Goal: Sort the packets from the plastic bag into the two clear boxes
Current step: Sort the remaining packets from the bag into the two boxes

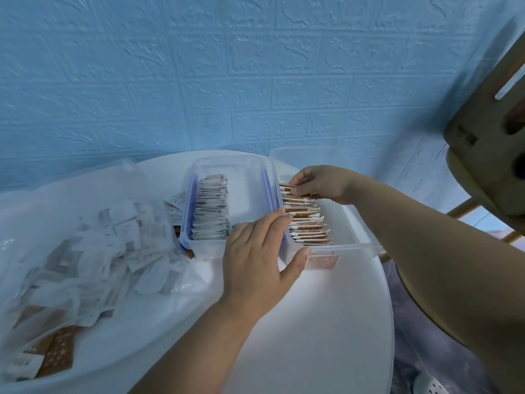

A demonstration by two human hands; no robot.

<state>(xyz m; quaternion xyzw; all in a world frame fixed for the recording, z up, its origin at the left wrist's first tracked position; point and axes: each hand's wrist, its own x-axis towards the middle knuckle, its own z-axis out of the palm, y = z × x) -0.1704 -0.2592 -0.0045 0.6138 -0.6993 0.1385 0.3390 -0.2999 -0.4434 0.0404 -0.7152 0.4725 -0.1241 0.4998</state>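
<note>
Two clear boxes stand side by side at the back of the round white table (326, 322). The left box (227, 163) holds a row of grey-and-white packets (211, 207) standing on edge. The right box (352, 220) holds a row of brown-and-white packets (308, 224). My left hand (261, 260) grips the near left corner of the right box, fingers on its rim, thumb on the front wall. My right hand (321, 182) pinches brown packets at the far end of that row. A clear plastic bag (85, 251) full of mixed packets lies at the left.
A blue brick-textured wall (255, 66) rises right behind the table. A tan wooden chair (488, 132) stands at the right. A few loose packets (174, 203) lie between the bag and the left box. One reddish packet (322, 262) shows at the right box's front wall.
</note>
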